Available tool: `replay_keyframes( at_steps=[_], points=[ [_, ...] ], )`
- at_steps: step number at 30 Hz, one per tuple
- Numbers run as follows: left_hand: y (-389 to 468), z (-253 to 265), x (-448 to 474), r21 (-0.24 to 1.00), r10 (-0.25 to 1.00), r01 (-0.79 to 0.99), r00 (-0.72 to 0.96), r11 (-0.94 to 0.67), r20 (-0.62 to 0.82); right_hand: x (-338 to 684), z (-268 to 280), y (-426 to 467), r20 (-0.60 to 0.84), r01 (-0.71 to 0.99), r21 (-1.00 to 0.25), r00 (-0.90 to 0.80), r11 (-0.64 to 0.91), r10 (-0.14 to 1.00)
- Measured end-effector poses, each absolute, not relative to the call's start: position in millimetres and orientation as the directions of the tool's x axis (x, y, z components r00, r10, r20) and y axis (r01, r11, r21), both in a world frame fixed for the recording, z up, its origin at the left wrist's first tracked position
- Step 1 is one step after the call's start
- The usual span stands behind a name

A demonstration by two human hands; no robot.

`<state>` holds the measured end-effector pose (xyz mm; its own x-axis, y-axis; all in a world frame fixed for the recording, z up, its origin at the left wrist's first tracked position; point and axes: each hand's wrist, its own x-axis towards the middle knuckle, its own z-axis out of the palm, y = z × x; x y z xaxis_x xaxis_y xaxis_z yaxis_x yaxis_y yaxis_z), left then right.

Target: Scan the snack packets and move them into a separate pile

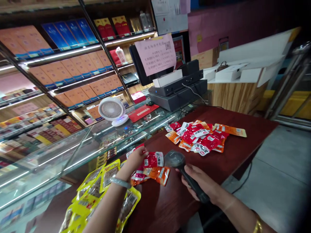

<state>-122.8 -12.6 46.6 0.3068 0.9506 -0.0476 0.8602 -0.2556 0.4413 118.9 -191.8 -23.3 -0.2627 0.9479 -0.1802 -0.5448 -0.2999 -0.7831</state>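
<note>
My right hand [200,183] wraps round the dark handle of a handheld barcode scanner [187,176], its rounded clear head pointing left above the table. My left hand [138,157], with a pale bangle at the wrist, is over a small pile of snack packets. Its fingers are curled; what they hold, if anything, is hidden. Beside them lies a red and white snack packet [155,159], and nearer me an orange snack packet [159,174]. Yellow-edged clear food packets [109,174] spread under and left of my left forearm. A larger heap of red and orange packets [198,134] lies farther right.
The dark red table [252,126] adjoins a glass display counter [94,142]. On the counter are a white fan [111,110], a red envelope [143,113] and a cash drawer unit [167,97] below a paper-covered screen [156,55]. Boxed goods [73,68] fill shelves behind.
</note>
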Motion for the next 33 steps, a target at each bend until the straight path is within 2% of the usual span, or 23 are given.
replay_keyframes(
  at_steps=[3,5,7,9,10,14,17,23,28,33],
  points=[
    [3.7,59.8,-154.5,0.339,0.946,0.913,0.289,-0.226,-0.146,119.7,-20.2,-191.0,-0.172,-0.562,-0.767,-0.284,-0.309,0.943],
    [13.2,66.3,-166.7,0.189,0.949,0.958,0.251,-0.216,-0.191,120.5,-19.1,-191.2,-0.175,-0.575,-0.753,-0.293,-0.320,0.940],
    [19.8,69.4,-165.9,0.004,0.966,0.977,0.211,-0.212,-0.147,120.9,-20.5,-191.2,-0.170,-0.594,-0.737,-0.298,-0.322,0.939],
    [23.4,67.8,-149.7,-0.092,0.972,0.968,0.230,-0.234,-0.056,120.8,-23.7,-190.9,-0.163,-0.613,-0.723,-0.297,-0.319,0.941],
    [24.5,65.0,-136.3,-0.087,0.963,0.959,0.268,-0.269,-0.023,120.6,-25.6,-190.6,-0.164,-0.622,-0.714,-0.297,-0.321,0.941],
    [28.8,43.2,-62.9,0.072,0.883,0.880,0.470,-0.469,0.012,119.2,-30.9,-189.6,-0.184,-0.661,-0.667,-0.300,-0.343,0.936],
    [34.8,24.4,-10.7,0.105,0.824,0.817,0.564,-0.567,0.056,118.6,-32.8,-189.5,-0.181,-0.672,-0.657,-0.300,-0.342,0.937],
    [51.8,5.5,39.4,0.011,0.920,0.923,0.384,-0.386,0.082,117.8,-35.8,-189.8,-0.198,-0.672,-0.661,-0.273,-0.334,0.941],
    [57.1,2.6,39.5,0.080,0.927,0.929,0.367,-0.361,-0.076,118.2,-33.7,-189.3,-0.191,-0.675,-0.665,-0.260,-0.319,0.947],
    [45.7,4.1,25.2,0.118,0.921,0.926,0.372,-0.359,-0.116,120.0,-28.8,-189.7,-0.199,-0.650,-0.694,-0.240,-0.310,0.950]
  ],
)
